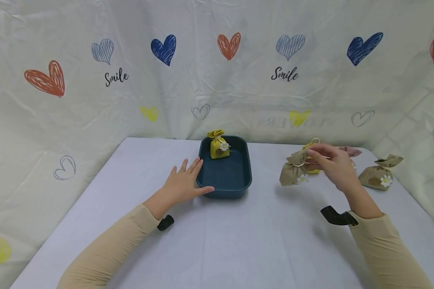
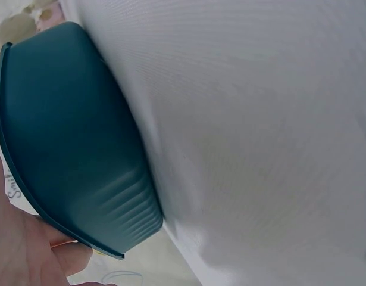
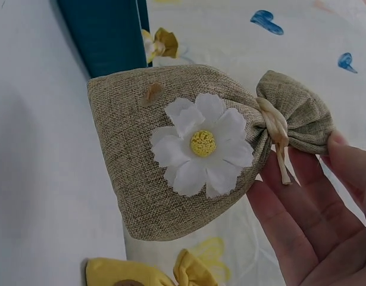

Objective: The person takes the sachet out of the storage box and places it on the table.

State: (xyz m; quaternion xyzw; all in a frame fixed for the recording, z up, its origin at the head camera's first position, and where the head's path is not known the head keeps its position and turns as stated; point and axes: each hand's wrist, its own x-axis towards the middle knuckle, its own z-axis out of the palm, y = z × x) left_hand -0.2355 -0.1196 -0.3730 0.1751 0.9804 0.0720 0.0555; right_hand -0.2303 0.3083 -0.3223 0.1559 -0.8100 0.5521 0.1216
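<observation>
A beige burlap sachet (image 1: 291,172) with a white daisy hangs above the table at the right. My right hand (image 1: 333,166) pinches it by its gathered neck; the right wrist view shows the thumb and fingers at the tied top of the sachet (image 3: 171,155). A dark teal bin (image 1: 226,176) stands at mid-table, with a yellow sachet (image 1: 220,148) upright in its far left corner. My left hand (image 1: 182,182) rests on the bin's left rim, fingers spread and straight. In the left wrist view, that hand (image 2: 28,250) lies along the rim of the bin (image 2: 75,131).
Behind my right hand are another yellow sachet (image 1: 314,171), partly hidden, and a pinkish one (image 1: 351,151). A second beige sachet (image 1: 377,178) lies on the white table (image 1: 238,241) at the far right. A printed curtain (image 1: 202,88) hangs behind the table.
</observation>
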